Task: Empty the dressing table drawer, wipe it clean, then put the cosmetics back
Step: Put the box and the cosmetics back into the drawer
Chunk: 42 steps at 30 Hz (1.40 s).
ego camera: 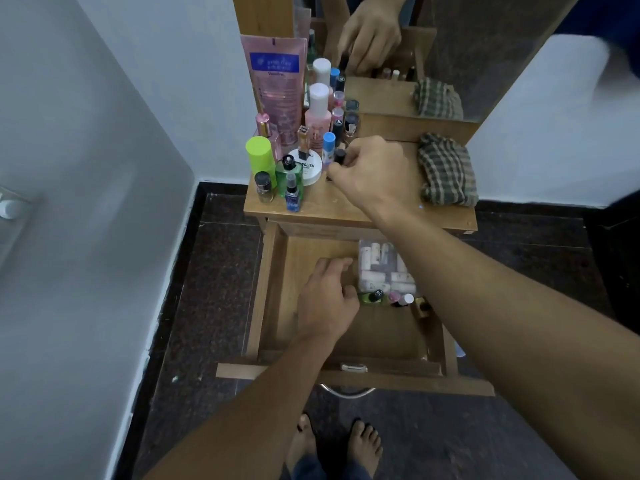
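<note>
From the head camera, the right hand point(375, 171) was over the dressing table top point(332, 206), its fingers closed around a small dark bottle point(339, 156) just beside the crowd of cosmetics point(294, 147) standing at the top's left end. A checked cloth point(446, 171) lay bunched at the right end. Below, the drawer point(268, 289) stood pulled out. The left hand point(327, 301) was inside it, fingers curled against a clear pouch of tubes point(381, 268); whether they gripped anything could not be told. A few little bottles point(388, 297) lay beside the pouch.
</note>
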### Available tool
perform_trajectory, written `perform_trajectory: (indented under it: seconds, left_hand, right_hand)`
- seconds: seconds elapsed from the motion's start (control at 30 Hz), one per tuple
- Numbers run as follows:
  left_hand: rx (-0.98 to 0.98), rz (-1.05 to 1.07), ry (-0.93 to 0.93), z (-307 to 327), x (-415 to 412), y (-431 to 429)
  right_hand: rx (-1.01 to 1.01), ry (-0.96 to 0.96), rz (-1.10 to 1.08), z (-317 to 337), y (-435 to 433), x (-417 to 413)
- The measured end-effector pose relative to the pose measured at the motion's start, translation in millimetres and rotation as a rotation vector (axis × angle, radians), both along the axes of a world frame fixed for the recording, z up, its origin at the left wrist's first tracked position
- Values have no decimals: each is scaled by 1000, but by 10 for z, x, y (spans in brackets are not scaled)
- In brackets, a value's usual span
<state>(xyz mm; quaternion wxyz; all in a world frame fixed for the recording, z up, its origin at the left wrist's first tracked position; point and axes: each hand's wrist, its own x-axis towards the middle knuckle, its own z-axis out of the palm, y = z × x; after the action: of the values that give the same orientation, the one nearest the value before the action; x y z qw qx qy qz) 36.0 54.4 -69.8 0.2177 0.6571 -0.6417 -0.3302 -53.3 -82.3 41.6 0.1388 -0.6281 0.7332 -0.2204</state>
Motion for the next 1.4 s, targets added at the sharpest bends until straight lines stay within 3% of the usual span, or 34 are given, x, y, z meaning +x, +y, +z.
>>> perform_trajectory:
  seconds: [0.27, 0.57, 1.03, 1.4]
  left_hand:
    - [14, -30, 30, 79, -79, 71]
    - [58, 15, -10, 55, -180, 151]
    - [122, -6, -67, -81, -221, 150]
    - [136, -12, -72, -124, -232, 114]
  right_hand:
    - [-88, -47, -18, -10, 1025, -845]
    - [-71, 162, -17, -440, 2001, -1196]
    - [111, 436, 138, -1007, 2044, -1215]
    - [58, 485, 155, -1098, 1918, -1281]
